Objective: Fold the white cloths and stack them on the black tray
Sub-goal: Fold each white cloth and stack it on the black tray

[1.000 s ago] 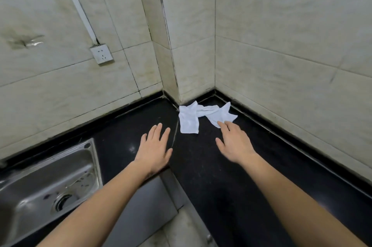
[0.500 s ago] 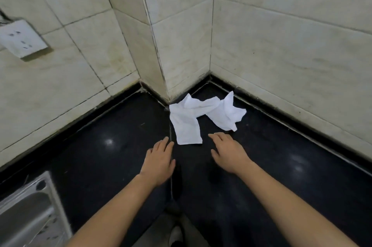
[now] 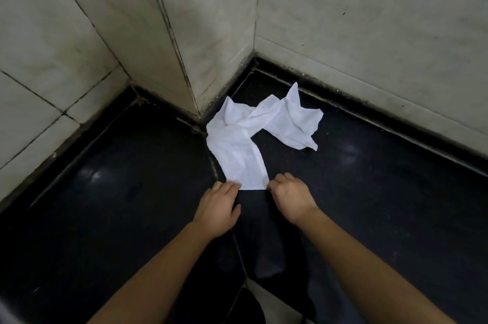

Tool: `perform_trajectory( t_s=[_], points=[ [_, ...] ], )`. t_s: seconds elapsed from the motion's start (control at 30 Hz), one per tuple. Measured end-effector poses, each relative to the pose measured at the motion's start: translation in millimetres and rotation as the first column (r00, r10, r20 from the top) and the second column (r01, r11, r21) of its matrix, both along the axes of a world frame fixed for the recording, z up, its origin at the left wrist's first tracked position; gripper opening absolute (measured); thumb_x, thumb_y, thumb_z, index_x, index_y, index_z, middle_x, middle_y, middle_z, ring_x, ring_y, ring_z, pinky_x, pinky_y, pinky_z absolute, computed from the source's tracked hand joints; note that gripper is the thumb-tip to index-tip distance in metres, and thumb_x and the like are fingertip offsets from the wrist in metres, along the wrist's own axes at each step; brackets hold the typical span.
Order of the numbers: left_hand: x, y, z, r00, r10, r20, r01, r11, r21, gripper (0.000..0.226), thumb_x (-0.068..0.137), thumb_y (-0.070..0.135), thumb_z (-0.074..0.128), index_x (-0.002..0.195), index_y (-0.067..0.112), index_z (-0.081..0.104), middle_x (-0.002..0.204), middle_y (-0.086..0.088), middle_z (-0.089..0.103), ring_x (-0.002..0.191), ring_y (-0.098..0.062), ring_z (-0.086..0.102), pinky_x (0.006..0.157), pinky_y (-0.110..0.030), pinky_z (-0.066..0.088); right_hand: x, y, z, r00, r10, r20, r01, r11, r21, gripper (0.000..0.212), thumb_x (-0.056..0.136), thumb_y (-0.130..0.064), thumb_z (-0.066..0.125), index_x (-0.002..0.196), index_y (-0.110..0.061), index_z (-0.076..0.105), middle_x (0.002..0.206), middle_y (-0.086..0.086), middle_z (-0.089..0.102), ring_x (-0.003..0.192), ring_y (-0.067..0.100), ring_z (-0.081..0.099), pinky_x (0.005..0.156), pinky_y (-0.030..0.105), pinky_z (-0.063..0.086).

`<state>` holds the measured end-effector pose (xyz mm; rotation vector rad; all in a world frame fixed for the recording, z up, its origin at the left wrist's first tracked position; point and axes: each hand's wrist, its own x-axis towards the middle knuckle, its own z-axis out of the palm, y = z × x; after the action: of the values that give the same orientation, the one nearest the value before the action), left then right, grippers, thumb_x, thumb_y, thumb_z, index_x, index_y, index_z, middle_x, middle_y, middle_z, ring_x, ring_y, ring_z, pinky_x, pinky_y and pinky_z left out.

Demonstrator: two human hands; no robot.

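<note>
A crumpled white cloth (image 3: pixel 243 154) lies on the black countertop (image 3: pixel 369 191) in the tiled corner. Its flat near end points toward me, and its bunched far part (image 3: pixel 295 123) lies to the right by the wall. I cannot tell whether it is one piece or two. My left hand (image 3: pixel 219 207) has its fingertips touching the near left corner, with the thumb apart from the cloth. My right hand (image 3: pixel 290 197) has its fingers curled at the near right corner and appears to pinch it.
Pale tiled walls (image 3: pixel 369 33) close in the counter at the back and right, and a tiled column (image 3: pixel 169 46) juts out just left of the cloth. A seam (image 3: pixel 237 244) runs through the countertop between my forearms. The counter's front edge is at the bottom.
The view has moved in closer and lower, and the socket and sink have left the frame. Both hands have reached forward to the cloth's near edge, and the right hand's fingers have curled.
</note>
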<state>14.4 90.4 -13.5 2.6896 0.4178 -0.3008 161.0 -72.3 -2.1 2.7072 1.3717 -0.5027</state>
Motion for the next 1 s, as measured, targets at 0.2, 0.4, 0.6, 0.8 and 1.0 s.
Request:
perform_trajectory(
  t_s=[0.2, 0.4, 0.6, 0.8, 1.0],
  points=[
    [-6.0, -5.7, -0.1, 0.997, 0.046, 0.066, -0.046, 0.999, -0.011, 0.048, 0.089, 0.020, 0.056, 0.137, 0.019, 0.054, 0.133, 0.006, 0.058, 0.115, -0.020, 0.051, 0.098, -0.034, 0.044, -1.9, -4.3, 5.9, 0.994, 0.076, -0.084, -0.068, 0.993, 0.095, 0.043, 0.096, -0.034, 0.058, 0.136, -0.020, 0.054, 0.122, 0.005, 0.053, 0.110, 0.025, 0.053, 0.091, 0.040, 0.050],
    [-33.8, -23.3, -6.5, 0.990, 0.079, 0.112, -0.082, 0.997, 0.017, 0.034, 0.079, 0.018, 0.069, 0.113, 0.019, 0.069, 0.108, 0.007, 0.069, 0.096, -0.019, 0.059, 0.078, -0.033, 0.050, -21.4, -11.8, 1.5, 0.982, 0.160, -0.102, -0.159, 0.987, 0.016, 0.016, 0.093, -0.015, 0.058, 0.109, -0.017, 0.061, 0.111, 0.002, 0.052, 0.100, 0.020, 0.051, 0.079, 0.030, 0.044],
    [-51.3, -49.2, 2.5, 0.981, 0.148, 0.127, -0.165, 0.977, 0.134, 0.005, 0.075, 0.021, 0.073, 0.081, 0.021, 0.073, 0.079, 0.006, 0.065, 0.077, -0.019, 0.058, 0.063, -0.030, 0.045, -31.5, -31.8, 42.3, 0.936, 0.185, -0.299, -0.110, 0.962, 0.251, 0.006, 0.101, -0.014, 0.045, 0.102, -0.016, 0.050, 0.109, 0.000, 0.048, 0.083, 0.014, 0.048, 0.072, 0.028, 0.042],
    [-44.8, -59.0, 54.3, 0.899, 0.328, 0.290, -0.382, 0.911, 0.154, 0.014, 0.071, 0.014, 0.072, 0.079, 0.012, 0.061, 0.082, -0.006, 0.058, 0.071, -0.023, 0.053, 0.050, -0.032, 0.043, -25.2, -59.1, 92.4, 0.949, 0.119, -0.291, 0.011, 0.913, 0.408, 0.007, 0.105, -0.027, 0.041, 0.099, -0.024, 0.044, 0.098, -0.005, 0.057, 0.076, 0.016, 0.057, 0.071, 0.035, 0.049],
    [-48.6, -52.3, 105.4, 0.845, 0.359, 0.396, -0.465, 0.859, 0.213, 0.015, 0.070, 0.013, 0.074, 0.077, 0.016, 0.061, 0.070, 0.001, 0.059, 0.066, -0.021, 0.052, 0.051, -0.030, 0.035, -17.7, -72.5, 128.5, 0.963, 0.113, -0.247, 0.028, 0.864, 0.503, 0.014, 0.103, -0.031, 0.042, 0.111, -0.028, 0.054, 0.108, -0.012, 0.062, 0.088, 0.008, 0.063, 0.080, 0.030, 0.053]
  ],
)
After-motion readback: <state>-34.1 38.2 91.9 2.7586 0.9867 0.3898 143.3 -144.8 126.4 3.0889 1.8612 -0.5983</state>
